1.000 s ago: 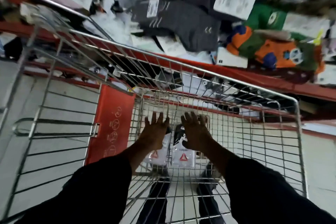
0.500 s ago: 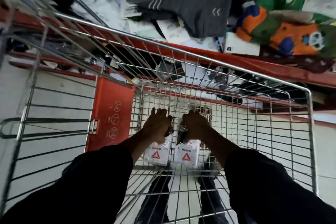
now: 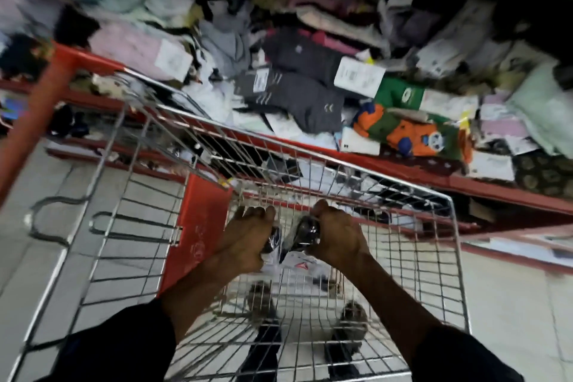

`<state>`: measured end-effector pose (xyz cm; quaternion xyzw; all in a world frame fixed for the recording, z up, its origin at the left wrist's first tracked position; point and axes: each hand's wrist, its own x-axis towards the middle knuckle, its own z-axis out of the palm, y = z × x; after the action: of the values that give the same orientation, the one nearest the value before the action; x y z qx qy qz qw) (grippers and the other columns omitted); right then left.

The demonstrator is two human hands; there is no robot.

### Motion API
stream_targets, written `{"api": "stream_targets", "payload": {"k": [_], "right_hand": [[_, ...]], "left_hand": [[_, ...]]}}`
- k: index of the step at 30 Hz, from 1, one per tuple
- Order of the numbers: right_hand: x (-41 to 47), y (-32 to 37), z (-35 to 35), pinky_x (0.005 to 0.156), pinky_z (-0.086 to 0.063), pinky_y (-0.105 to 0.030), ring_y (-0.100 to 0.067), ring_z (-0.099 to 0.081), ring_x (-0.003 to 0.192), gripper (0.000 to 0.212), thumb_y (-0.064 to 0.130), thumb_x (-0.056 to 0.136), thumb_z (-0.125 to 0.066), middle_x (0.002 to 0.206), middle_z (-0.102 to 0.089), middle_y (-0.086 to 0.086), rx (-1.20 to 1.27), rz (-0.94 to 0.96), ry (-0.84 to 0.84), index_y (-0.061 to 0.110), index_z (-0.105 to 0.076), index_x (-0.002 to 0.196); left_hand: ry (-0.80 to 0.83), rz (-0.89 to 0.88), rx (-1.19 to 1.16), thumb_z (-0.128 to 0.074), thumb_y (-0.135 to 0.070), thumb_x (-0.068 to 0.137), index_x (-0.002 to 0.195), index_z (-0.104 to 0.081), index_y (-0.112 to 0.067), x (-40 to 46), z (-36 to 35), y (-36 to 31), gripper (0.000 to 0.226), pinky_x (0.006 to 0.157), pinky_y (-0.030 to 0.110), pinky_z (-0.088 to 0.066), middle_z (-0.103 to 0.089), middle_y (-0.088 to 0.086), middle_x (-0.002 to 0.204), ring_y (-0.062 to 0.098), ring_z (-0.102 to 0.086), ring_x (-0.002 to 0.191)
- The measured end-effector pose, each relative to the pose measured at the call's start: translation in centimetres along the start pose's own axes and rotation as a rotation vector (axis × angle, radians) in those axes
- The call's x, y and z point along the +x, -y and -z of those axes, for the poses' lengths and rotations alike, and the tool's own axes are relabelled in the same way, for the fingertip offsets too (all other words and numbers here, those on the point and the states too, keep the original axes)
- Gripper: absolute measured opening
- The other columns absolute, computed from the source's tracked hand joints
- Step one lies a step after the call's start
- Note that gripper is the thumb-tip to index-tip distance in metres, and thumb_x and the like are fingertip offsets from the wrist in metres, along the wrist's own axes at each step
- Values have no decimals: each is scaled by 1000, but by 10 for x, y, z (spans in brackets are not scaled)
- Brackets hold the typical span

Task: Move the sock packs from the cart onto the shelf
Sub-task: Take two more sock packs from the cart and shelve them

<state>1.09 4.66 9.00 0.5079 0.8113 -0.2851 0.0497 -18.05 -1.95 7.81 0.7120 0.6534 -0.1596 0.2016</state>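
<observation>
Both my hands are inside the wire cart (image 3: 341, 164), above its floor. My left hand (image 3: 245, 240) is shut on a sock pack (image 3: 271, 242), mostly hidden by the fingers. My right hand (image 3: 336, 236) grips a second sock pack (image 3: 302, 237), black socks in clear wrap with a white card and red logo hanging below. The two packs hang side by side, nearly touching. Beyond the cart's far rim lies the red-edged shelf (image 3: 403, 164), heaped with sock packs.
On the shelf lie dark grey socks (image 3: 297, 99), an orange and green pair (image 3: 409, 133) and pink packs (image 3: 130, 46). The cart's red child-seat flap (image 3: 198, 226) stands left of my hands. A lower red shelf (image 3: 496, 208) runs behind the cart. Tiled floor lies around.
Both hands closed on the two packs and lifted them off the cart floor. My view tilted up, showing more of the shelf.
</observation>
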Motion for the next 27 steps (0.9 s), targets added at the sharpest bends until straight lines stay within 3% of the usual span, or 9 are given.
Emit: {"api": "stream_targets", "payload": {"k": [4,8,13,16,19,27], "right_hand": [[-13,36,88,84,-56,-35,-30,-70,106,59,36,77,-77,111,-74,-6,-121,74,-103,16,-52,126],[-29,77,172,77,-54,-38,-35,-69,101,57,31,76,-76,108,-73,-10,-172,153,-281,17,-51,125],[-53,125,268,59,-44,-34,-33,-69,86,69,32,69,-83,93,-71,-8,-244,252,-492,16,-46,126],[-65,151,317,63,-53,-37,-33,-70,87,72,32,66,-84,93,-72,-5,-239,277,-581,21,-45,126],[-71,169,355,63,-49,-35,-31,-70,89,63,30,65,-83,93,-73,-3,-221,302,-665,25,-47,117],[-68,214,425,63,-51,-38,-26,-62,81,68,30,66,-87,87,-65,0,-199,360,-801,24,-46,121]], "left_hand": [[-167,97,-24,-78,-15,69,126,-35,-18,-37,89,-1,72,91,36,-48,-57,6,126,27,-56,115],[-372,88,62,-78,-20,67,128,-36,-17,-76,177,2,74,106,36,-41,-58,7,124,28,-53,119],[-584,87,141,-78,-22,71,126,-34,-18,-122,277,6,71,94,31,-40,-57,5,120,27,-53,114],[-681,82,155,-79,-20,65,125,-35,-19,-142,330,10,74,90,31,-39,-55,4,121,27,-53,116],[-782,86,177,-83,-21,63,124,-36,-21,-157,374,13,77,91,32,-42,-55,2,122,25,-54,117],[-944,47,238,-77,-12,67,119,-37,-18,-169,468,30,65,69,29,-34,-55,3,105,26,-56,101]]}}
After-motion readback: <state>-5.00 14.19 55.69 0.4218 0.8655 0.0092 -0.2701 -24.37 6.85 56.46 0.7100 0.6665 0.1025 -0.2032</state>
